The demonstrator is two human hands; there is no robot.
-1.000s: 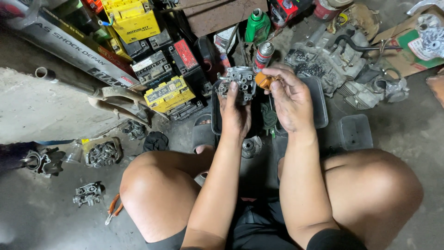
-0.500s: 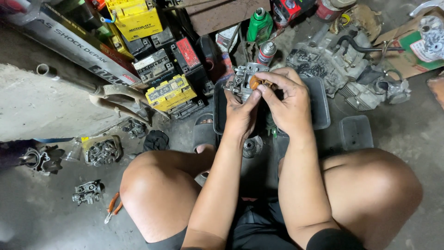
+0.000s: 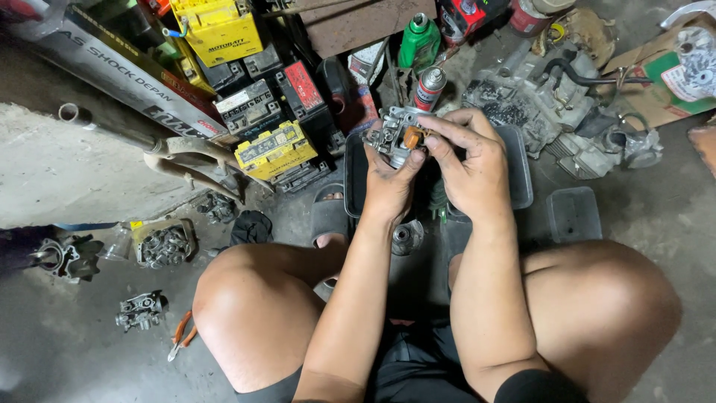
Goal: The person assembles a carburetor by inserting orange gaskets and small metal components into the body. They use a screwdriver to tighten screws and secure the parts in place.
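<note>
Both hands have shifted slightly right since earlier, at upper centre of the frame. Left hand (image 3: pixel 389 183) grips a grey metal carburetor (image 3: pixel 391 134); right hand (image 3: pixel 468 164) pinches its orange part (image 3: pixel 412 137). Beneath sits one dark tray (image 3: pixel 519 175), contents hidden. One empty clear tub (image 3: pixel 573 215) lies right. Cluttered floor (image 3: pixel 67 358) leaves little room.
</note>
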